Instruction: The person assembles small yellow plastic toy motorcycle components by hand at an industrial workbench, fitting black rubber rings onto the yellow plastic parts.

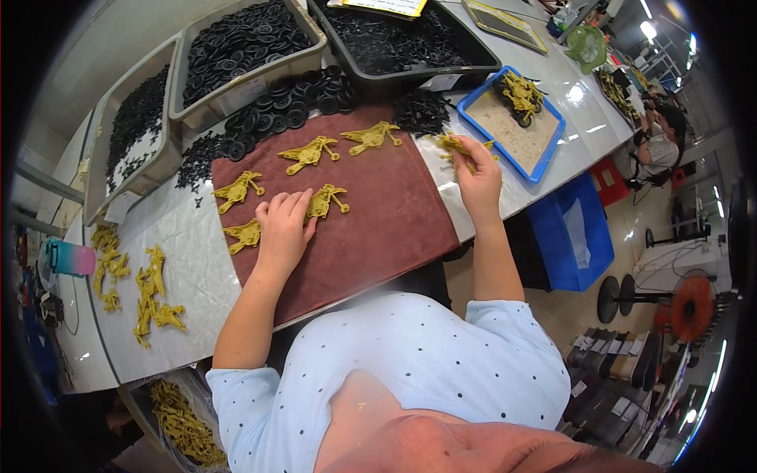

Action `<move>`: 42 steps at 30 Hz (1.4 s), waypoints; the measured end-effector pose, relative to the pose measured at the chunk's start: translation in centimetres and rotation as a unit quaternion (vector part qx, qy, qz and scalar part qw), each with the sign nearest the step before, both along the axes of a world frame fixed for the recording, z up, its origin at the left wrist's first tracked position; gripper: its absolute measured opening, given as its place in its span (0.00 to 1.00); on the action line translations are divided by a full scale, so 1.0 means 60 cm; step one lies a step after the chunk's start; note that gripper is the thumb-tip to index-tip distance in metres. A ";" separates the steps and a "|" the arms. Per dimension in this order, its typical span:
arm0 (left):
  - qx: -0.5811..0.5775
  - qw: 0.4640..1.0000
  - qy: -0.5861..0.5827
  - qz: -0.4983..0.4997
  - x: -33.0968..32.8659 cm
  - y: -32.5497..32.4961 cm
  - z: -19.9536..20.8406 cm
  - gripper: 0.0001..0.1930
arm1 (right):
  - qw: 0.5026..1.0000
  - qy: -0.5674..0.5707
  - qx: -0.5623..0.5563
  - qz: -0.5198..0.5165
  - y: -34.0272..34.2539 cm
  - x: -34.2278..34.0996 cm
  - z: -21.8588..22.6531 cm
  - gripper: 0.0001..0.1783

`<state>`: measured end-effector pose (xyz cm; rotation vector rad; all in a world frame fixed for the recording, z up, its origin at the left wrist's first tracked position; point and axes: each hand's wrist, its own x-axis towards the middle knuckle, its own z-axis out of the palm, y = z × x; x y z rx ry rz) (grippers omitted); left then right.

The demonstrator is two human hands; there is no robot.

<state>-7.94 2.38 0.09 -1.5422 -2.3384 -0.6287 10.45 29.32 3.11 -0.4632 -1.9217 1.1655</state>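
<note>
On a brown cloth (378, 229) lie several yellow plastic frame pieces, such as one (310, 154) near the far edge and another (372, 137) to its right. My left hand (282, 230) rests on the cloth with fingers stretched out, between a yellow piece (327, 202) at its fingertips and one (243, 235) to its left, partly covering both. Past the cloth's right edge, my right hand (479, 177) is closed with thumb and fingers around a yellow plastic frame piece (452, 144). The fingers hide part of that piece.
Grey bins of black wheels (236, 51) and small black parts (138, 118), plus a black bin (394, 39), line the back. A blue tray (527, 162) with yellow assemblies stands right. Loose yellow pieces (150, 292) lie left. A blue crate (587, 244) sits below the table.
</note>
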 end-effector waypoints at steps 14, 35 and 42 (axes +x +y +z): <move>0.005 0.999 -0.030 0.012 -0.001 -0.017 0.031 0.24 | 0.931 -0.161 0.256 -0.207 0.041 0.022 -0.109 0.11; -0.129 0.875 -0.010 0.467 -0.168 -0.423 -0.093 0.30 | 0.942 -0.004 0.165 -0.292 0.043 0.017 -0.111 0.09; 0.018 0.867 -0.012 0.498 -0.127 -0.410 -0.070 0.41 | 0.944 -0.007 0.176 -0.278 0.041 0.014 -0.110 0.10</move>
